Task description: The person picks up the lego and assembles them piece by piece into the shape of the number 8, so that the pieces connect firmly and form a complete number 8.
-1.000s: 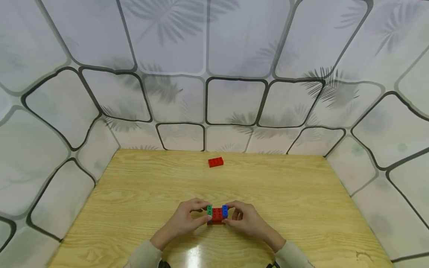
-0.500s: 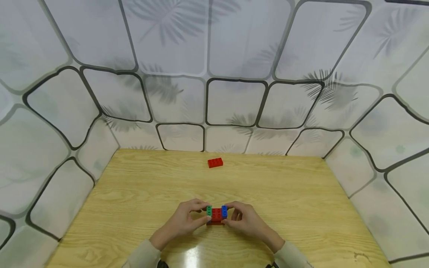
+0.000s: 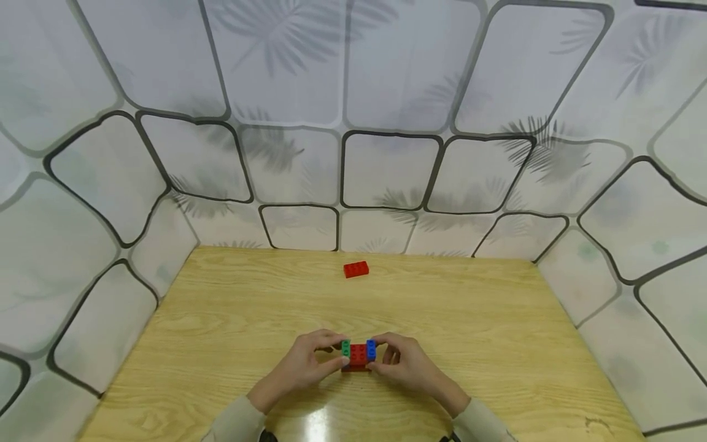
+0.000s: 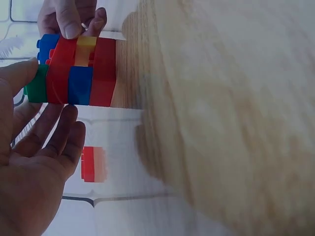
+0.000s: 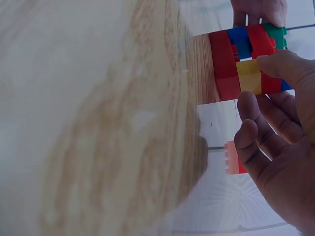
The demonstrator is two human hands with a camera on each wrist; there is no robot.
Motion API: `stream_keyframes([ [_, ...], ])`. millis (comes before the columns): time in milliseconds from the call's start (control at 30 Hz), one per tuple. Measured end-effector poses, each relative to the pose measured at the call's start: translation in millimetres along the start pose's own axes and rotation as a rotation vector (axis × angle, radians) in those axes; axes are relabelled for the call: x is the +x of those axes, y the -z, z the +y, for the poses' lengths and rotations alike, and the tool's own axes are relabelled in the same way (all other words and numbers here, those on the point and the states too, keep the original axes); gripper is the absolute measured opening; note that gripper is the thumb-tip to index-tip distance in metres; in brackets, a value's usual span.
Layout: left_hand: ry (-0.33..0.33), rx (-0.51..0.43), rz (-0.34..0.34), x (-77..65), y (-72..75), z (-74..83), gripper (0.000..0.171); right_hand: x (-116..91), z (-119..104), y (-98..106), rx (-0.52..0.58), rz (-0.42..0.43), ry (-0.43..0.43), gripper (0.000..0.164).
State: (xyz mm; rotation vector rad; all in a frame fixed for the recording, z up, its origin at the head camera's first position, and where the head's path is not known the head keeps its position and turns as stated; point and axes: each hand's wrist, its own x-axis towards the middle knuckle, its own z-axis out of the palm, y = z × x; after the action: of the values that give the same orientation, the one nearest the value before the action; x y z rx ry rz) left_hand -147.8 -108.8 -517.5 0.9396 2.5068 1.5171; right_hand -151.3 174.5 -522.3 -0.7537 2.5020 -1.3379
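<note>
Between the two hands stands a stack of toy building bricks on the table. Its bottom red brick carries a small blue brick and a small yellow brick, with a gap between them. Above these lies another red brick, topped by a green brick at the left end and a blue brick at the right. My left hand pinches the green brick's end between thumb and forefinger. From the right, my right hand grips the other end, thumb near the yellow brick's upper edge.
A loose red brick lies farther back on the wooden table, near its far edge. Patterned cloth rises behind the table and along both sides.
</note>
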Motion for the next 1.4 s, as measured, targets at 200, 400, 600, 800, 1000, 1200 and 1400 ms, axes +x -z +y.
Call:
stream_keyframes([
  [200,0.092,-0.087,0.010,-1.0,-4.0,-1.8,0.045,0,0,0,0.000,0.001,-0.015,0.040],
  [400,0.140,-0.107,0.014,-1.8,-5.6,-0.5,0.050,0,-1,1,0.006,-0.001,-0.019,0.040],
  [600,0.186,-0.074,0.016,-5.0,-7.6,-3.3,0.050,0,-1,1,0.004,0.002,-0.005,0.040],
  [800,0.214,-0.085,0.022,-7.1,-11.5,-8.3,0.048,-1,0,1,0.007,-0.001,-0.007,0.041],
  [1000,0.218,-0.092,0.014,-6.2,-13.1,-8.9,0.044,-1,1,1,0.011,-0.002,-0.011,0.040],
  [1200,0.229,-0.104,0.008,-5.5,-13.7,-8.9,0.042,0,2,1,0.020,-0.005,-0.004,0.039],
  [1400,0.242,-0.104,0.000,-5.4,-13.1,-8.0,0.045,0,1,1,0.022,-0.003,0.005,0.039],
])
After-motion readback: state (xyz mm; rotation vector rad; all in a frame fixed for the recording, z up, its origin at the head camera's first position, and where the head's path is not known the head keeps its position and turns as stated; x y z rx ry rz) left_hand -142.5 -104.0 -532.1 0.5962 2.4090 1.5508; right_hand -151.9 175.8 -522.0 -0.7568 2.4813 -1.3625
